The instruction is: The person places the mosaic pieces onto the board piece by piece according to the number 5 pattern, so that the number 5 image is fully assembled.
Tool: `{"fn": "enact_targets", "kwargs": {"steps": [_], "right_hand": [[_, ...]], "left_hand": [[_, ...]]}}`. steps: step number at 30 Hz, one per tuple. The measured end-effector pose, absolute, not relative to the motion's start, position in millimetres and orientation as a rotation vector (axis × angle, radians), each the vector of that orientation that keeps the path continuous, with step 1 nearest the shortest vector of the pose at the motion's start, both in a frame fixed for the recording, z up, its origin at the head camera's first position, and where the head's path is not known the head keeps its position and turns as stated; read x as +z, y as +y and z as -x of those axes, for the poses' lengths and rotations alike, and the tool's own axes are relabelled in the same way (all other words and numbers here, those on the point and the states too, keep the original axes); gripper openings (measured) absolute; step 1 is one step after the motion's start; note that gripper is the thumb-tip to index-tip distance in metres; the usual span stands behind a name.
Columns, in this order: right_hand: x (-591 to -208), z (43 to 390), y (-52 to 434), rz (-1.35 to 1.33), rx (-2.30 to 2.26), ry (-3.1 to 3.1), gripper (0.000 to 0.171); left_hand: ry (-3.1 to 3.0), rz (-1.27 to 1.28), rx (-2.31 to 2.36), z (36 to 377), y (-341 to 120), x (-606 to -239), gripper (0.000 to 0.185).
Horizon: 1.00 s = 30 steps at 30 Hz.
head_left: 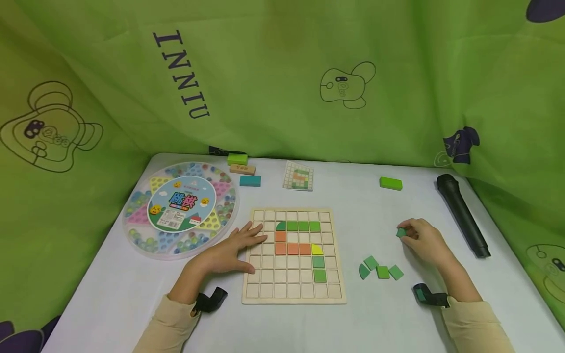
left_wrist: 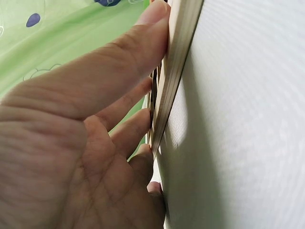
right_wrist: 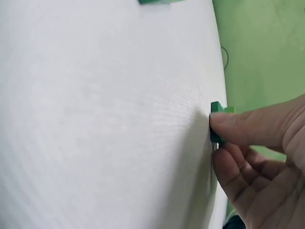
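Observation:
A wooden grid board (head_left: 263, 291) lies in the middle of the table. Green squares (head_left: 303, 226), orange squares (head_left: 293, 249), a dark green quarter-round tile (head_left: 281, 226) and a yellow rounded tile (head_left: 317, 249) sit in its cells. My left hand (head_left: 229, 251) rests on the board's left edge, fingers spread; the left wrist view shows the thumb against the board's side (left_wrist: 174, 67). To the right of the board, my right hand (head_left: 423, 240) pinches a dark green tile (right_wrist: 216, 107) between thumb and fingers. Several loose green tiles (head_left: 383, 272) lie between that hand and the board.
A round Chinese checkers set (head_left: 181, 203) stands at the left. Behind the board are a pattern card (head_left: 298, 176), a blue block (head_left: 250, 181), a wooden block (head_left: 242, 169) and green blocks (head_left: 390, 183). A black microphone (head_left: 463, 215) lies far right.

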State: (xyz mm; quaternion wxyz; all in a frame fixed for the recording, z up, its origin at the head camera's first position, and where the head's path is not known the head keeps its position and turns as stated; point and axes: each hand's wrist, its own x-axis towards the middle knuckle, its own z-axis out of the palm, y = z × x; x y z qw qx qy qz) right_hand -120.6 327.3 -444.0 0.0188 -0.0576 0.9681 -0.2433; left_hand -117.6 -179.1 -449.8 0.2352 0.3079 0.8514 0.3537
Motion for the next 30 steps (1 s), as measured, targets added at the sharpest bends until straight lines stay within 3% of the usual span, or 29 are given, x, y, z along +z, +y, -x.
{"fn": "enact_targets", "kwargs": {"steps": [8, 20, 30], "right_hand": [[-435, 108, 316, 0.155, -0.822, 3.073, 0.019], [-430, 60, 225, 0.253, -1.362, 2.525, 0.024], [-447, 43, 178, 0.596, -1.282, 2.424, 0.015]], "left_hand": [[2.342, -0.849, 0.958, 118, -179, -452, 0.083], [2.354, -0.836, 0.949, 118, -179, -448, 0.082], [2.355, -0.833, 0.944, 117, -178, -446, 0.081]]}}
